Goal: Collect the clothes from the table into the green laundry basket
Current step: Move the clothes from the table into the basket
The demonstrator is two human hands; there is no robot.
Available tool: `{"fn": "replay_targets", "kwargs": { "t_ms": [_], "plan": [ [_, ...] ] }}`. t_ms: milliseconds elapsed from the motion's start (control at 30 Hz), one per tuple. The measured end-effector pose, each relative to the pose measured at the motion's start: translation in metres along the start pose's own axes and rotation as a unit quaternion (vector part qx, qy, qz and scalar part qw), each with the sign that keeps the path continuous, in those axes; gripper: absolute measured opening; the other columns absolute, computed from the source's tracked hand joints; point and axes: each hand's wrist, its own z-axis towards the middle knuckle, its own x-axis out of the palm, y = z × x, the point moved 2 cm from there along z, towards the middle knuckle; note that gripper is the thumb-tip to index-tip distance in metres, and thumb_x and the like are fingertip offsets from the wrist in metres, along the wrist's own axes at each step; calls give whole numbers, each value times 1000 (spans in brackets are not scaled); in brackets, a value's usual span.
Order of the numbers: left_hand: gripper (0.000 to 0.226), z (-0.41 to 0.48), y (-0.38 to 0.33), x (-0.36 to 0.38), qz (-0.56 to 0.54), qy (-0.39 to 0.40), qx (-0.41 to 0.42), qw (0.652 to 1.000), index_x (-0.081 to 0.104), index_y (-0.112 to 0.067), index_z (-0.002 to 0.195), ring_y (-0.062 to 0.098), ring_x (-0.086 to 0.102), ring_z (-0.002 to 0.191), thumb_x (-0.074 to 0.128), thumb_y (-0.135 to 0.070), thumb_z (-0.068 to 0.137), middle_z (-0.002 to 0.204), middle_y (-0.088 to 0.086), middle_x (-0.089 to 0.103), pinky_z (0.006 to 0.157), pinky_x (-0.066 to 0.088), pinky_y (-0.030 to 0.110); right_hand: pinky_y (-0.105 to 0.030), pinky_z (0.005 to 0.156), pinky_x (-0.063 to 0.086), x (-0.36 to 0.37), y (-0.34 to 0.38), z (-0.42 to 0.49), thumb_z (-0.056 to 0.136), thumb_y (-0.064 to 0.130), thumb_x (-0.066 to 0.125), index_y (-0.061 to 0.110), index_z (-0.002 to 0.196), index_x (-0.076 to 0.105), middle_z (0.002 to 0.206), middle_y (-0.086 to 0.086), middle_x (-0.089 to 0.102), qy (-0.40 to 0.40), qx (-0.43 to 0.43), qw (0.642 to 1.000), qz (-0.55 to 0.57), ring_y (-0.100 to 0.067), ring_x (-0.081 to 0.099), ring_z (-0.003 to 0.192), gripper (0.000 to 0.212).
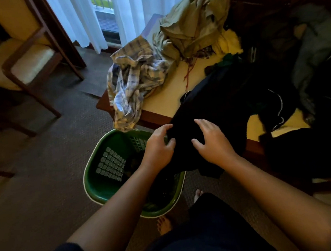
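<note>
The green laundry basket [97,184] stands on the carpet against the table's near edge, with some dark cloth in its bottom. A black garment [215,108] drapes off the table [164,103] and hangs down over the basket's right side. My left hand [157,146] is at the garment's left edge, fingers and thumb loosely curved and touching it. My right hand [210,141] rests on top of the cloth with spread fingers. On the table lie a plaid shirt [134,81], an olive garment [193,25] and a yellow piece [230,41].
A wooden armchair [25,64] stands at the left on the carpet. White curtains [133,11] hang behind the table. More dark and grey clothes [311,50] are piled at the right. My bare feet [164,224] are just behind the basket.
</note>
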Motion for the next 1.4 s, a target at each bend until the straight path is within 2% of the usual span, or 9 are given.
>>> {"fn": "replay_targets", "kwargs": {
  "t_ms": [333,433,633,833,933,1033,1167,1267,1400],
  "plan": [
    [128,81,-60,94,153,70,-32,985,-11,-33,160,36,2,157,79,-65,74,170,12,-13,124,19,55,-41,124,24,-78,-88,51,93,17,63,13,156,33,160,-9,35,-12,21,999,-44,-27,25,151,70],
    [146,98,-71,130,280,69,-80,954,-28,-32,155,42,18,151,81,-69,66,168,18,0,117,24,63,-40,124,23,-96,-111,78,93,17,62,13,156,34,160,-9,35,-5,-8,999,-41,-26,24,151,69],
    [83,104,-76,134,239,-74,-32,968,23,-20,159,30,65,94,65,-18,87,121,10,60,66,55,40,-50,126,8,-122,-146,129,85,13,62,16,158,29,163,-8,28,41,-97,991,-82,-28,12,155,80],
    [59,77,-92,82,40,-254,5,966,57,-12,138,20,62,100,61,1,80,114,6,63,85,56,41,-73,114,-12,-135,-158,178,73,28,71,31,161,-1,169,-7,-3,104,-54,960,-254,-33,-16,154,113],
    [51,77,-105,60,33,-323,18,946,60,-8,135,15,59,109,62,6,86,119,7,62,95,52,30,-71,113,-14,-132,-155,184,83,46,67,29,152,33,154,-7,42,103,-44,959,-259,-33,17,153,79],
    [39,86,-108,47,19,-372,-11,928,59,-13,135,10,57,115,64,-8,96,125,4,62,101,48,27,-43,113,37,-144,-136,171,89,38,65,27,106,63,93,4,71,91,-127,988,-14,-22,67,104,20],
    [34,91,-97,44,-22,-372,-58,926,58,-18,133,22,61,115,58,-23,99,124,5,64,100,51,51,-21,95,52,-158,-117,155,98,31,63,26,119,69,113,9,72,319,-88,889,316,-1,66,107,22],
    [35,87,-93,50,-40,-334,-88,938,59,-28,132,22,63,110,57,-33,97,121,2,65,95,54,52,-34,116,37,-147,-142,178,101,29,57,19,139,58,144,0,56,146,-101,972,152,-8,49,133,39],
    [32,80,-84,63,-62,-288,-113,949,63,-31,129,19,63,111,61,-30,97,120,0,66,96,54,53,-64,121,11,-119,-170,210,79,47,80,44,155,-21,162,-1,-35,226,-73,955,-179,-33,-21,152,126]
  ]
}}
